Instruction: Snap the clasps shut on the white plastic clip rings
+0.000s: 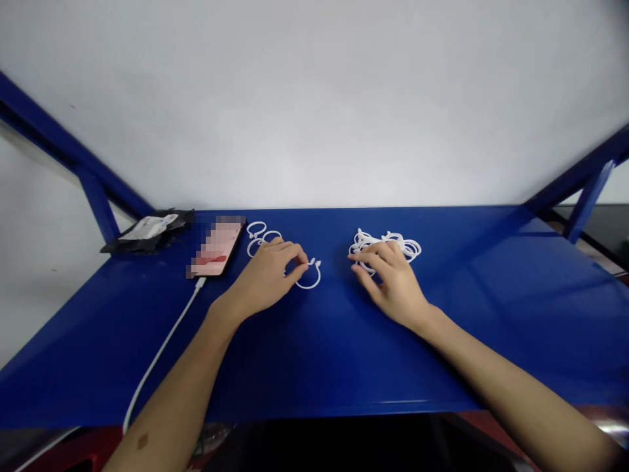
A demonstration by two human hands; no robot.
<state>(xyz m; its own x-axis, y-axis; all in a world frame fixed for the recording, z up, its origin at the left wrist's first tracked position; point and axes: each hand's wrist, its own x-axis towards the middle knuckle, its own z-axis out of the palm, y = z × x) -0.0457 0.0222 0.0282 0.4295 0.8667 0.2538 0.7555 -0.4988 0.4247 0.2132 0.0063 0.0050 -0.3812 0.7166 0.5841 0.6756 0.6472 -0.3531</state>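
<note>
My left hand rests on the blue table and pinches a white looped tie at its head, the loop lying flat to the right of my fingers. Two more white looped ties lie just beyond that hand. My right hand lies on the near side of a tangled pile of white ties, fingers curled onto its strands.
A phone lies at the back left of the table, with a white charging cable running off the front edge. A black packet with a white label sits at the far left corner. Blue frame struts rise on both sides.
</note>
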